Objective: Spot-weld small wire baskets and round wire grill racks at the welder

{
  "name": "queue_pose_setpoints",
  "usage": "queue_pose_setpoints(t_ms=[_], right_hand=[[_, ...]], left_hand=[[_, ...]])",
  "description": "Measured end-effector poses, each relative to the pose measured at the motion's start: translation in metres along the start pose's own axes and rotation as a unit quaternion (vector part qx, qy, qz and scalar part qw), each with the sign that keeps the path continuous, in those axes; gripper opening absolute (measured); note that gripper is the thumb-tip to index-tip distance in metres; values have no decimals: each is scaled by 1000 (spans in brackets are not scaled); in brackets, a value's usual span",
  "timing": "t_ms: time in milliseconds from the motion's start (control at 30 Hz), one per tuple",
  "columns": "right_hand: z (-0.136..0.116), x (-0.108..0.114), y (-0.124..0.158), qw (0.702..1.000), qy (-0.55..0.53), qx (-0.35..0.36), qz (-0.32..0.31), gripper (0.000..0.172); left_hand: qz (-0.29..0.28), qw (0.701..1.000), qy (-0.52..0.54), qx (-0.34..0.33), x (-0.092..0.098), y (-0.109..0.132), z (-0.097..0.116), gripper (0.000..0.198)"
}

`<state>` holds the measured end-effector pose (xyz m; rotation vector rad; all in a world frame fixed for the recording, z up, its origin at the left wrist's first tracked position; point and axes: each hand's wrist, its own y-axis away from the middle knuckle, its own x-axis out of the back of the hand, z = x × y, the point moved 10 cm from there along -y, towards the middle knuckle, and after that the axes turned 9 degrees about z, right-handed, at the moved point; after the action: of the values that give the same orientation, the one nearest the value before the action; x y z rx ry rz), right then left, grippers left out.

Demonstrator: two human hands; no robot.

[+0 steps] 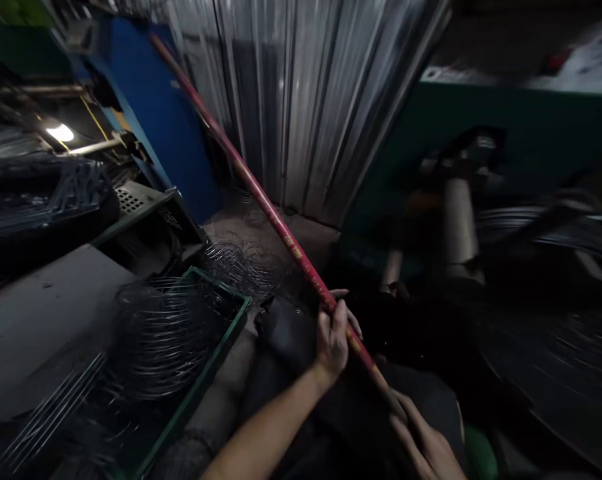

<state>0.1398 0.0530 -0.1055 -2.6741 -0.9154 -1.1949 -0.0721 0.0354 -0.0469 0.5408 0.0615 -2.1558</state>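
A long red pole (265,203) with worn yellow lettering runs slantwise from the upper left down to my hands. Wrapped round its lower part is my left hand (333,337), fingers closed. Closer to me, my right hand (425,440) grips the pole near its lower end, which looks dark and blurred there. The pole's far end reaches up in front of a blue panel (155,100). Below my hands, dark clothing covers my legs.
On the left, a green crate (241,313) holds stacked wire coils (165,340). More wire loops (241,260) lie on the floor beyond it. Corrugated metal sheeting (301,100) stands ahead. Blurred machinery (461,220) is on the right, and a lamp (59,130) glows at left.
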Motion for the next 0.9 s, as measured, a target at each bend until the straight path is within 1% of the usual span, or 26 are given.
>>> queue_pose_setpoints(t_ms=[67, 133, 167, 233, 300, 367, 433, 533, 600, 667, 733, 833, 900], right_hand=[[-8, -27, -49, 1000, -9, -28, 4, 56], [-7, -51, -102, 997, 45, -62, 18, 56], [-7, -62, -130, 993, 86, -73, 17, 56], [-5, -81, -182, 980, 177, -86, 5, 56], [-4, -92, -228, 964, 251, -92, -10, 57], [-3, -97, -263, 953, 288, -90, -26, 58], [-2, -96, -285, 945, 313, -88, -40, 58], [4, -94, -297, 933, 344, -93, -58, 56], [10, -99, -299, 929, 352, -96, -65, 56], [17, -114, -301, 928, 352, -98, -71, 56], [23, -138, -305, 929, 347, -102, -81, 55], [30, -176, -313, 933, 334, -95, -92, 53], [32, -195, -318, 937, 327, -82, -93, 51]], left_hand=[[21, 996, -87, 0, 34, -58, -31, 51], [82, 984, -156, -30, 74, -109, -57, 54], [115, 976, -179, -44, 93, -129, -67, 56], [162, 964, -203, -59, 123, -160, -85, 55], [184, 960, -204, -55, 139, -178, -98, 50], [192, 962, -187, -48, 145, -188, -103, 45], [198, 965, -168, -46, 144, -193, -102, 42], [204, 966, -151, -44, 137, -201, -95, 39], [202, 969, -138, -46, 131, -209, -92, 37], [194, 972, -121, -46, 124, -218, -92, 36], [187, 976, -108, -38, 117, -223, -97, 35], [174, 979, -104, -22, 110, -226, -105, 37], [173, 979, -109, -18, 110, -225, -108, 38]])
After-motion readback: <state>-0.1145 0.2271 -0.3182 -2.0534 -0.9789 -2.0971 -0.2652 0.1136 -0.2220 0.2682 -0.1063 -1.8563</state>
